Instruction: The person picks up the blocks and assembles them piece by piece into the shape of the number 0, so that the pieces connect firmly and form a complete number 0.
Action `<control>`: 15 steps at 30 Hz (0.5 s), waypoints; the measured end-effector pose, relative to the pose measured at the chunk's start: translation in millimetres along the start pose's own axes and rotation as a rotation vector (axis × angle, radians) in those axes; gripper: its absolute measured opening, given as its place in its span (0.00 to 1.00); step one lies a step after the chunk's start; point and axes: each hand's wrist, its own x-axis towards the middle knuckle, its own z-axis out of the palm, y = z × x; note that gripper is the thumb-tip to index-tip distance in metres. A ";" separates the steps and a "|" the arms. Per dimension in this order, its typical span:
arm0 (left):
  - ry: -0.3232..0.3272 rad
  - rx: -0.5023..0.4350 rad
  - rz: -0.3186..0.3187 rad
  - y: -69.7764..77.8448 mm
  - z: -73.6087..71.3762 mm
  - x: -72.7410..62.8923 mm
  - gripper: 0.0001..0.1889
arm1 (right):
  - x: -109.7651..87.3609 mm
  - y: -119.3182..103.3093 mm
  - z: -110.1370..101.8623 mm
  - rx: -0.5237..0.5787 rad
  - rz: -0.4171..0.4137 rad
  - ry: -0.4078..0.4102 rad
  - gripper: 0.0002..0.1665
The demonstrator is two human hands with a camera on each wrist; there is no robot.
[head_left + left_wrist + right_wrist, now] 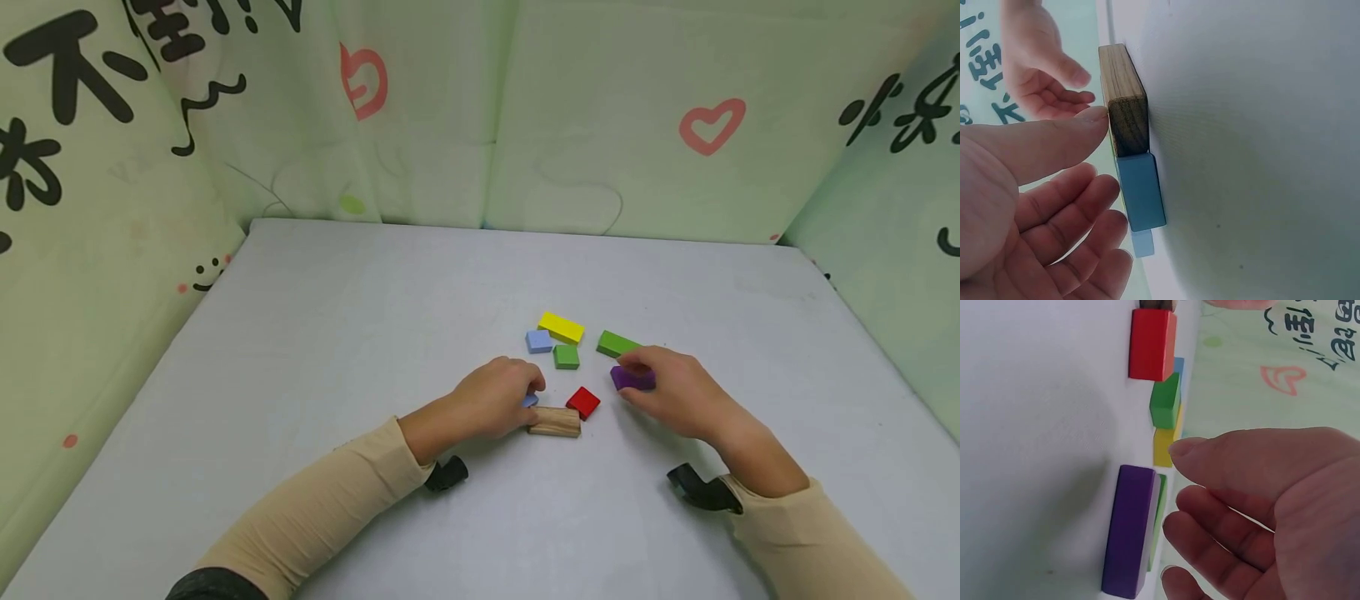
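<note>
My left hand (495,396) is over the left end of a natural wood block (556,422) and a blue block (1141,190) beside it. In the left wrist view its thumb tip is at the wood block's edge; whether it touches cannot be told. Its fingers are bent loosely beside the blue block, with a gap to the thumb. My right hand (678,392) hovers around a purple block (632,379), thumb and fingers spread apart. In the right wrist view the purple block (1130,531) lies on the table, apart from the thumb. A red block (583,403) lies against the wood block's right end.
Behind the hands lie a yellow block (561,327), a light blue block (538,341), a small green block (566,357) and a longer green block (617,344). The white table (375,317) is bordered by pale green printed curtains (600,125).
</note>
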 end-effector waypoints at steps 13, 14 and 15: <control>0.001 0.004 -0.003 0.3 -0.4 0.2 0.19 | 3.0 19.1 1.3 -0.016 0.038 0.009 0.24; 0.001 0.003 -0.004 0.3 -0.4 0.2 0.19 | 3.3 20.2 1.5 -0.018 0.039 0.009 0.24; 0.000 0.004 -0.004 0.4 -0.4 0.3 0.19 | 3.6 20.8 1.7 -0.019 0.042 0.010 0.24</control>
